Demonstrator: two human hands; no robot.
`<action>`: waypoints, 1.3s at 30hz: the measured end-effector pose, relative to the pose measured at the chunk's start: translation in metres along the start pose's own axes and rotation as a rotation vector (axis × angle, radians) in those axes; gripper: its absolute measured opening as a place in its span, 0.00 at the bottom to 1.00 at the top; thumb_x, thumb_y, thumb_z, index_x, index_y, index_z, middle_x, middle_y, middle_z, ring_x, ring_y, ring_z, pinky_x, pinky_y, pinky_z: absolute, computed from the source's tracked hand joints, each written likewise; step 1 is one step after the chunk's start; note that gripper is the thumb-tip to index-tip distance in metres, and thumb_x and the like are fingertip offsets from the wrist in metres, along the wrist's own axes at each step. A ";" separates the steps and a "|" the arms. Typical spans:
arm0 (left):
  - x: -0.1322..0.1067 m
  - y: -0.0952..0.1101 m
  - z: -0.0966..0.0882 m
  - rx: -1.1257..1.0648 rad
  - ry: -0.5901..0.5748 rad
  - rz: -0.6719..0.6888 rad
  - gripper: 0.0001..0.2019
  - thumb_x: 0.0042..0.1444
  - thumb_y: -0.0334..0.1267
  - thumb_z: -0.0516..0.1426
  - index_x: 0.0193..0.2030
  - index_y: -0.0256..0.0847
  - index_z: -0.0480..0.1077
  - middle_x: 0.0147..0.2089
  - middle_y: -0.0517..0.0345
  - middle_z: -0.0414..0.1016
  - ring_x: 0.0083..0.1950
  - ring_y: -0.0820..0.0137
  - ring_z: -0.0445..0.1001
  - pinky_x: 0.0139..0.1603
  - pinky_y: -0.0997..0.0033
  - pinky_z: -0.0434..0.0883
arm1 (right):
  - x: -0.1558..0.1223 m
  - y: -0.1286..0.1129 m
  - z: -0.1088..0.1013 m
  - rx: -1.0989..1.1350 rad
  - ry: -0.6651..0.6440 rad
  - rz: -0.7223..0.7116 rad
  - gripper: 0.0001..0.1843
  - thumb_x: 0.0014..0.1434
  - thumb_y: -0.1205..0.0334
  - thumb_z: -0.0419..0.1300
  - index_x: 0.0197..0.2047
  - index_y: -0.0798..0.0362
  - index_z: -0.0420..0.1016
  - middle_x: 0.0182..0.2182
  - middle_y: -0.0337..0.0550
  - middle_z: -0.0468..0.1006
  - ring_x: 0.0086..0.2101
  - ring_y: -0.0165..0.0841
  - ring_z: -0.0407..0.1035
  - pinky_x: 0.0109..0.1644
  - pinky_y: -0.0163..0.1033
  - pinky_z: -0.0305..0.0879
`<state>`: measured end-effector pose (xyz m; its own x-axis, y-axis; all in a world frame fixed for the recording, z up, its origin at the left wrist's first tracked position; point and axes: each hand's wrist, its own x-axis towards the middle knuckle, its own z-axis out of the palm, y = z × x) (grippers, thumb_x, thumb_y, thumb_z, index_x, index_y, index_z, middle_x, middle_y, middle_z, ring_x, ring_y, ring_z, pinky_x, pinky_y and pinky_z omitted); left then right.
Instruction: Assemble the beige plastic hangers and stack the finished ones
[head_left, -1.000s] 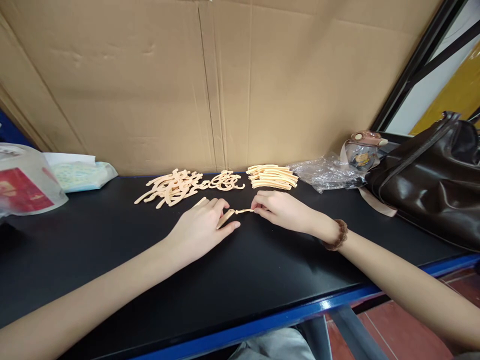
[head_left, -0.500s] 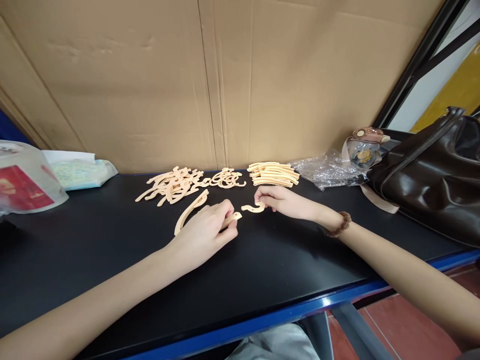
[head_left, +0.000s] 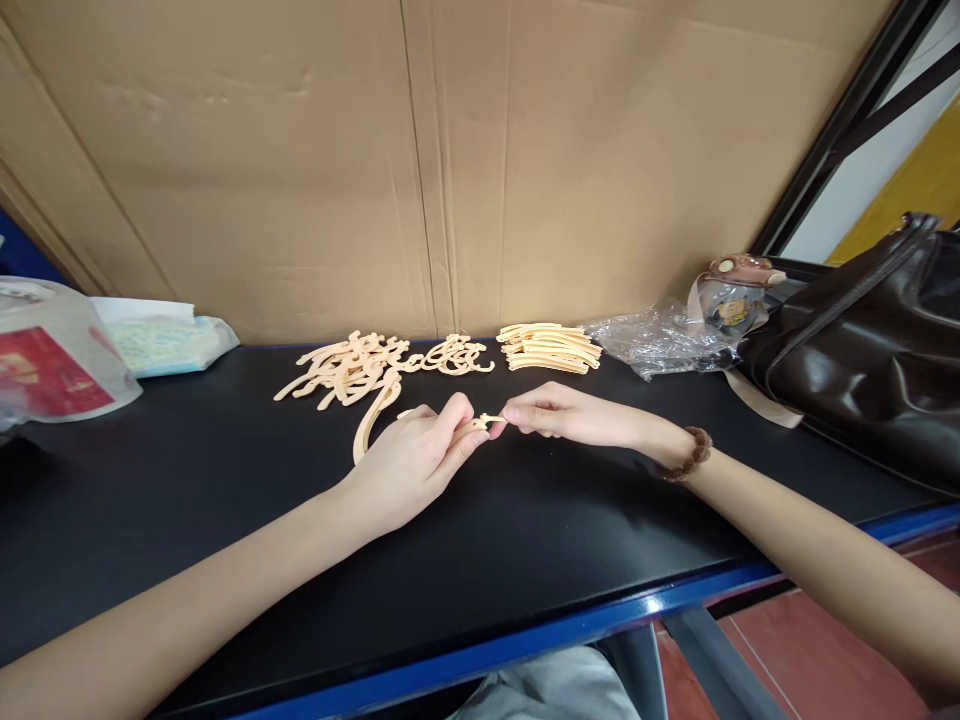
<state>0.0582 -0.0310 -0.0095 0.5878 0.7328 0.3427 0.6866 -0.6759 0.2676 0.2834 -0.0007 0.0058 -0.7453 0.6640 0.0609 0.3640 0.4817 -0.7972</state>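
Observation:
My left hand [head_left: 409, 462] is closed on a beige curved plastic strip [head_left: 469, 429], which looks like a hanger arm. Its holed end pokes out past my thumb and forefinger, and the rest is mostly covered. My right hand [head_left: 562, 412] pinches a small beige plastic hook [head_left: 494, 419], seen almost edge-on. The hook's far end meets the strip's end between my two hands. Behind my left hand, more long beige curved strips [head_left: 367, 430] lie on the black table, partly hidden by it.
Toward the back lie a tangle of joined beige pieces [head_left: 349, 368], a pile of small hooks [head_left: 454, 354] and a stack of strips [head_left: 551, 348]. Crumpled clear plastic [head_left: 652, 340] and a dark leather bag [head_left: 855, 370] sit right. A translucent package [head_left: 64, 345] stands left. Cardboard [head_left: 300, 180] rises behind.
My right hand has moved left and turned the hook edge-on, bringing it against the strip in my left hand. Before, a small gap separated the two pieces.

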 end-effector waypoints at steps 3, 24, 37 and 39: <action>0.000 0.000 -0.001 0.011 -0.002 0.013 0.13 0.68 0.45 0.39 0.32 0.45 0.51 0.25 0.66 0.63 0.27 0.67 0.66 0.39 0.66 0.63 | 0.000 0.002 0.001 0.059 -0.012 -0.017 0.25 0.66 0.45 0.49 0.45 0.54 0.78 0.28 0.38 0.66 0.30 0.27 0.58 0.32 0.32 0.56; -0.001 -0.003 0.005 0.068 0.049 0.027 0.14 0.66 0.48 0.41 0.32 0.44 0.55 0.29 0.63 0.71 0.30 0.67 0.68 0.43 0.63 0.63 | 0.000 0.003 0.011 0.047 -0.060 -0.089 0.24 0.69 0.49 0.42 0.29 0.55 0.63 0.25 0.35 0.60 0.27 0.26 0.53 0.31 0.34 0.52; -0.005 0.001 0.004 0.003 0.020 -0.078 0.13 0.65 0.47 0.41 0.33 0.44 0.54 0.31 0.60 0.68 0.38 0.63 0.66 0.42 0.61 0.62 | -0.001 -0.002 0.019 0.021 -0.019 -0.062 0.23 0.69 0.49 0.41 0.27 0.53 0.57 0.25 0.35 0.57 0.27 0.27 0.51 0.33 0.35 0.52; -0.005 0.001 0.004 -0.008 0.011 -0.094 0.13 0.65 0.48 0.41 0.34 0.44 0.55 0.34 0.59 0.70 0.39 0.63 0.67 0.42 0.61 0.62 | -0.003 -0.002 0.019 -0.060 0.008 -0.063 0.22 0.69 0.49 0.41 0.28 0.53 0.58 0.26 0.36 0.58 0.28 0.28 0.53 0.34 0.36 0.53</action>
<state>0.0579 -0.0352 -0.0146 0.5160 0.7922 0.3257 0.7350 -0.6048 0.3067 0.2739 -0.0143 -0.0045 -0.7634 0.6356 0.1148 0.3495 0.5559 -0.7542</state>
